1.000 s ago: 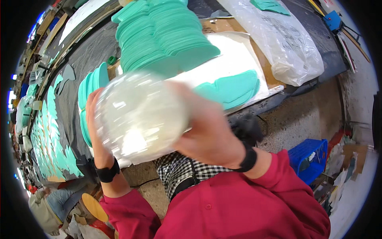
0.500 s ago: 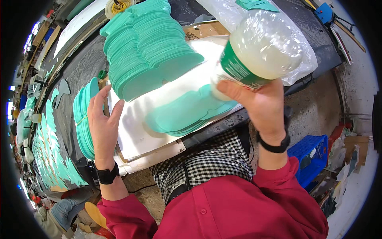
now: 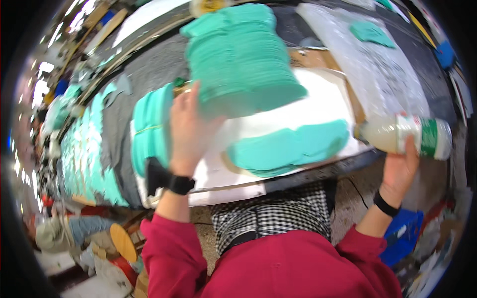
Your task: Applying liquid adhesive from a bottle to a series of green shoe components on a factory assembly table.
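By the table edge, right hand grips bottle, left hand spreads over the gap between green stacks.

No text is legible, bottle label included.

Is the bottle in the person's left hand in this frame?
No, the right hand holds the bottle, while the left hand is well apart from it, near the banded green stack.
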Available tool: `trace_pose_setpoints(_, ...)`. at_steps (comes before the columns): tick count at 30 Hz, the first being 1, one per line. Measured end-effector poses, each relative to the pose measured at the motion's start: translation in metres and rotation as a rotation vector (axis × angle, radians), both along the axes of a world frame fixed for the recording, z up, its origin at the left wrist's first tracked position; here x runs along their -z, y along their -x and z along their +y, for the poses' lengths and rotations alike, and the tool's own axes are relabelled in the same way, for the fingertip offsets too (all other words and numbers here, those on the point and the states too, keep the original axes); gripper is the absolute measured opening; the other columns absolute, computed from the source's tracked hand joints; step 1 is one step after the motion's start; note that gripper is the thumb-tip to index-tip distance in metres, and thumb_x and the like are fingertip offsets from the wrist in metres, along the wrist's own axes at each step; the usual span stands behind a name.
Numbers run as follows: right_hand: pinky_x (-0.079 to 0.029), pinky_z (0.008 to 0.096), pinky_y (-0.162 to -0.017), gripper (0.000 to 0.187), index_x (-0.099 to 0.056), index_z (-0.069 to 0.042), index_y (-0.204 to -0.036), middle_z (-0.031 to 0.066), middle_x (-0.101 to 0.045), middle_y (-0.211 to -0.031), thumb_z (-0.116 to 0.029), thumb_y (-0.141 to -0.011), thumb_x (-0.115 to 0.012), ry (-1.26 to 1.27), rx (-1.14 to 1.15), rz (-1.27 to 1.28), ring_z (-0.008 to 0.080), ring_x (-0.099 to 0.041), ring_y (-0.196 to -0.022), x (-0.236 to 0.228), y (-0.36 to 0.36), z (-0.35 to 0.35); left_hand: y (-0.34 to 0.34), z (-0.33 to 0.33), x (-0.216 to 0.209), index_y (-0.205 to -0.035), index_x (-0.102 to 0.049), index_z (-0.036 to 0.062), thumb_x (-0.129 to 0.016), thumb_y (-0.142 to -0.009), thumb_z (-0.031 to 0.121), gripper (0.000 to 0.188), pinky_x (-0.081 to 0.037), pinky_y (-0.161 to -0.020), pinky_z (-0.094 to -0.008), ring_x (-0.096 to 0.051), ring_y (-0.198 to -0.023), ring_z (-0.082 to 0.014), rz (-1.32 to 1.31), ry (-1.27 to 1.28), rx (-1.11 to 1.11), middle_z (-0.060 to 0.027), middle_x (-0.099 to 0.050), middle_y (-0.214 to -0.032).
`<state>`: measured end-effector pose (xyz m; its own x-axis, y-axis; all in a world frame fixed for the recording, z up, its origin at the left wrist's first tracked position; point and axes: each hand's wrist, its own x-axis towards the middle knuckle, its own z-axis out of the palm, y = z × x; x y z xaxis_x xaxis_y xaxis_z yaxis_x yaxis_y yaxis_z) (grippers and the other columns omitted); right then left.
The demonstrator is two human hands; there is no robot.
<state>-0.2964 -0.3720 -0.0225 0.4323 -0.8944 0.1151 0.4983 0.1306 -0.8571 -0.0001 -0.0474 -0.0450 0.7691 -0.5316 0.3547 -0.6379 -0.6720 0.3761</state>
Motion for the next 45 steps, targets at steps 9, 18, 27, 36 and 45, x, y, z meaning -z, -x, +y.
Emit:
trace_pose_setpoints(9, -0.029, 0.0520, -0.123, 0.063, -0.033, 0.001, -0.156, 0.0198, -0.043, -0.157, -0.022, -0.103, -0.059, 0.016, -0.125, 0.049, 0.0327, -0.041, -0.146, 0.008, 0.013, -0.002, -0.001, 0.006, -0.002, -0.150, -0.044, 0.0116, -0.082, -0.079, 0.014, 0.081, -0.050, -0.096, -0.0437, -0.058, -0.113, -0.0381, -0.005, 0.121, 0.053, -0.0188, -0.057, -0.124)
trace_pose_setpoints(18, -0.030, 0.0540, -0.122, 0.068, -0.034, 0.001, -0.154, 0.0204, -0.047, -0.153, -0.023, -0.099, -0.066, 0.040, -0.148, -0.042, 0.0360, -0.044, -0.143, -0.004, 0.002, 0.015, 0.022, 0.036, -0.046, -0.136, -0.060, 0.0031, -0.072, -0.092, 0.002, 0.046, -0.053, -0.078, -0.0240, -0.064, -0.094, -0.0100, 0.726, 0.686, 0.106, -0.0048, -0.066, -0.117)
trace_pose_setpoints(27, -0.028, 0.0550, -0.123, 0.085, -0.028, -0.002, -0.158, 0.0231, -0.044, -0.154, -0.027, -0.092, -0.076, 0.251, -0.089, -0.047, 0.0394, -0.039, -0.147, -0.040, -0.003, 0.034, 0.085, 0.005, -0.024, -0.136, -0.059, -0.0016, -0.070, -0.092, 0.000, 0.045, -0.056, -0.072, -0.0235, -0.064, -0.090, -0.0094, 1.133, 0.639, 0.153, -0.0058, -0.063, -0.124)
trace_pose_setpoints(36, -0.053, 0.0405, -0.100, 0.060, -0.062, 0.001, -0.132, 0.0132, -0.070, -0.122, 0.008, -0.076, -0.082, 0.428, -0.244, 0.520, 0.0242, -0.067, -0.113, -0.037, -0.048, 0.081, 0.111, -0.012, -0.010, -0.123, -0.068, 0.0061, -0.077, -0.083, 0.009, 0.041, -0.049, -0.082, -0.0402, -0.059, -0.091, -0.0318, 0.118, 0.036, 0.162, -0.0135, -0.066, -0.098)
trace_pose_setpoints(45, -0.058, 0.0293, -0.082, 0.049, -0.063, -0.002, -0.126, 0.0068, -0.074, -0.111, -0.006, -0.082, -0.085, 0.726, -0.494, 0.352, 0.0141, -0.070, -0.098, -0.035, -0.109, 0.137, 0.114, -0.003, -0.008, -0.113, -0.070, 0.0069, -0.075, -0.083, 0.008, 0.030, -0.046, -0.087, -0.0446, -0.056, -0.100, -0.0325, 0.050, 0.009, 0.130, -0.0106, -0.063, -0.107)
